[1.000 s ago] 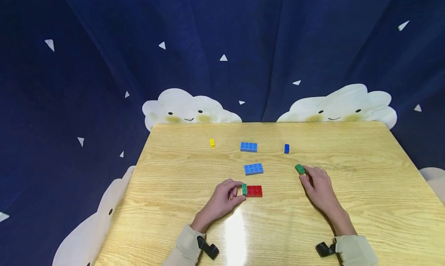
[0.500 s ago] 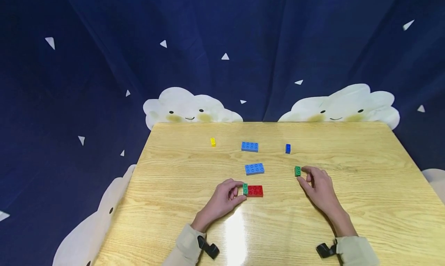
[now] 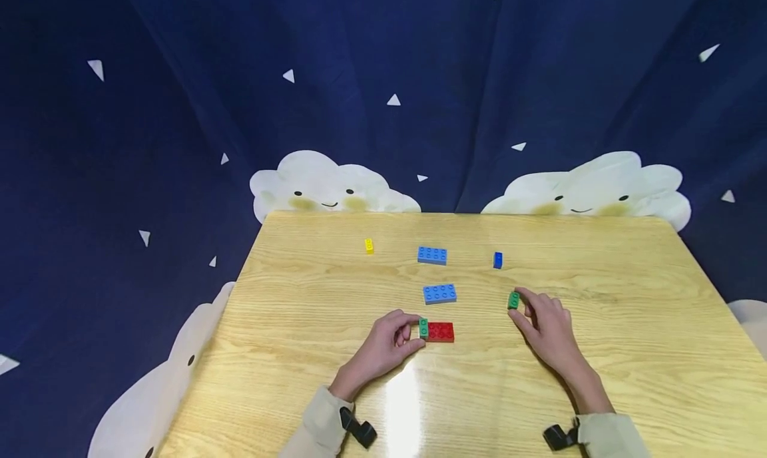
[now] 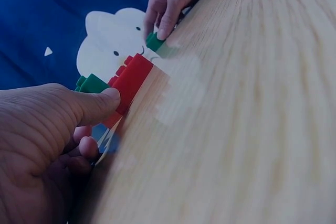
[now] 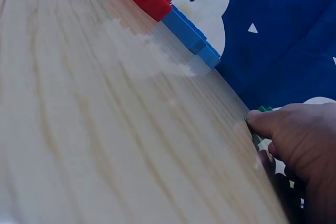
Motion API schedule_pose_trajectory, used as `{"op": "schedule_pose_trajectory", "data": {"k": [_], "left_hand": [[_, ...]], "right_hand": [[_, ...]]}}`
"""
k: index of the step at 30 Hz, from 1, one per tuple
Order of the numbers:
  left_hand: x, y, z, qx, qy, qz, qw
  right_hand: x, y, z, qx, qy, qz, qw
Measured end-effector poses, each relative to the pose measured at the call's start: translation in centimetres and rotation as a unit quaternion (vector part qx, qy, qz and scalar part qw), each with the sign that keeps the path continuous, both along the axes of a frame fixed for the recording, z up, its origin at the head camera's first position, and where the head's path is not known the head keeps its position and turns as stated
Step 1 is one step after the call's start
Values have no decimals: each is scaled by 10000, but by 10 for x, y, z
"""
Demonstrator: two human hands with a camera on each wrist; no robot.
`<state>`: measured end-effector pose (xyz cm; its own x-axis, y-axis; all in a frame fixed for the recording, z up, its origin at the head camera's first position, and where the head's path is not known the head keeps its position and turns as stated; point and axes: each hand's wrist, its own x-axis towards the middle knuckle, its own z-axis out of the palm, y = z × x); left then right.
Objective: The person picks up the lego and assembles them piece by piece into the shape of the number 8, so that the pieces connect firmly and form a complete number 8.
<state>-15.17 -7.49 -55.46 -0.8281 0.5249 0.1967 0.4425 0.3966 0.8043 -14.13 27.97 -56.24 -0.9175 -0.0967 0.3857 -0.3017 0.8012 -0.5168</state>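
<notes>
My left hand [image 3: 389,340] pinches a stack by its left end, thumb on the near side and a finger on the far side. In it a small green toy brick [image 3: 423,328] sits on the left end of a red brick [image 3: 441,332]; the left wrist view shows the thumb over their join. To the right, my right hand [image 3: 548,328] holds another small green brick [image 3: 513,301] between thumb and index finger, at the table surface. That brick is mostly hidden by the thumb in the right wrist view.
Beyond the red brick lie two larger blue bricks, one nearer [image 3: 440,294] and one farther [image 3: 432,255]. A small yellow brick [image 3: 369,246] lies at the back left, a small dark blue brick [image 3: 498,260] at the back right. A dark blue curtain [image 3: 359,58] hangs behind the wooden table [image 3: 287,298].
The right hand's green brick has turned from slanted to nearly upright in the head view, with thumb and finger shifting around it. My left hand and its stack have stayed in place.
</notes>
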Motion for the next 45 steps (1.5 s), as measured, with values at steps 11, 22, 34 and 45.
{"op": "schedule_pose_trajectory", "data": {"k": [11, 22, 34, 45], "left_hand": [[1, 0, -1, 100, 44, -41, 9999], [-1, 0, -3, -47, -41, -1, 10000], [-2, 0, -3, 68, 44, -57, 10000], [0, 1, 3, 33, 4, -34, 10000]], "right_hand": [[-2, -2, -2, -206, 147, 69, 9997], [-1, -12, -2, -445, -3, 332, 9985], [-1, -30, 3, -389, 64, 687, 9969], [5, -49, 7, -438, -41, 891, 9951]]}}
